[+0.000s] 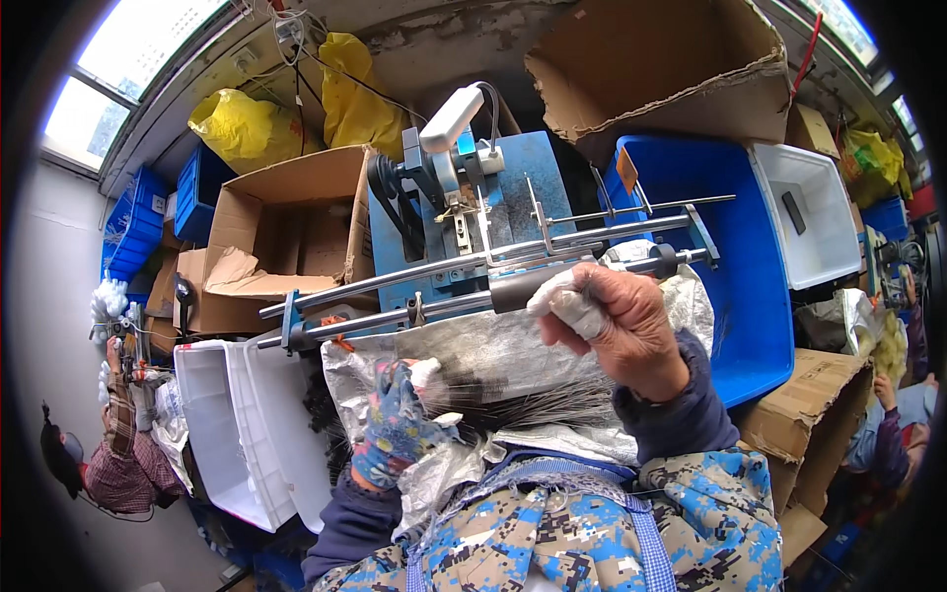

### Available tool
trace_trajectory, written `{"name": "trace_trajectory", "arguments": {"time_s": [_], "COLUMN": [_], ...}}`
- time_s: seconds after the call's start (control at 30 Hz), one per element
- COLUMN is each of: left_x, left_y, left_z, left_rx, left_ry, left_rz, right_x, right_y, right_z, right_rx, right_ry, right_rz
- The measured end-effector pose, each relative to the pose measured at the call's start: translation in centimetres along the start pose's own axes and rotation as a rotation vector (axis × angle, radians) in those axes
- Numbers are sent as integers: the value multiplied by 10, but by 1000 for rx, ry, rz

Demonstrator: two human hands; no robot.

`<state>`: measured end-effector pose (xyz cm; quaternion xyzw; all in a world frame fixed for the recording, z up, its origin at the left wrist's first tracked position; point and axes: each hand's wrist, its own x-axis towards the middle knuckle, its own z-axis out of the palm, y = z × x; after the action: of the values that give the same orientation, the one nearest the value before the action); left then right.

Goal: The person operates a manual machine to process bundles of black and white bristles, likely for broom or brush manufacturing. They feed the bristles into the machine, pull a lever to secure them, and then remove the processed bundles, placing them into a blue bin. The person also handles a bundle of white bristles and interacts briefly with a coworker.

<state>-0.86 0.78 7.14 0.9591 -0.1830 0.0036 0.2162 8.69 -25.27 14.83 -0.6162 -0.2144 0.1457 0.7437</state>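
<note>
My left hand [393, 426], in a floral glove with white-covered fingertips, is low over the cloth, its thumb and finger apart. Beside it many thin dark metal wires [528, 400] lie loosely on a silvery-grey cloth [464, 355] across my lap. My right hand [617, 318] is raised over the cloth, with white wrapping on its fingers. Those fingers are curled together, and whatever is between them cannot be made out. Just beyond it run two metal rails [385, 286] with a dark grey sleeve [523, 288], fixed before a blue bench machine [538, 187].
Left of the machine are an open cardboard box [296, 212] and white plastic bins [232, 424]. A big blue bin [750, 296], a white tray [809, 217] and cardboard boxes [809, 405] stand right. Yellow bags [242, 128] sit behind. Other people [128, 464] work at both sides.
</note>
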Motion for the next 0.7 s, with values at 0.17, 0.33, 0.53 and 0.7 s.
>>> {"name": "trace_trajectory", "arguments": {"time_s": [0.17, 0.33, 0.53, 0.7], "left_x": [-50, -63, -55, -57], "left_y": [-76, -90, -99, -105], "left_z": [56, 57, 28, 74], "left_rx": [828, 516, 265, 192], "left_ry": [-323, -329, 30, 42], "left_rz": [107, 82, 60, -206], "right_x": [-9, -63, -121, -71], "right_y": [63, 126, 104, 66], "right_z": [1, -7, -3, -14], "right_rx": [-1142, -1468, -1495, -1367], "right_ry": [-290, -497, -553, -442], "right_rz": [-120, 109, 174, 177]}}
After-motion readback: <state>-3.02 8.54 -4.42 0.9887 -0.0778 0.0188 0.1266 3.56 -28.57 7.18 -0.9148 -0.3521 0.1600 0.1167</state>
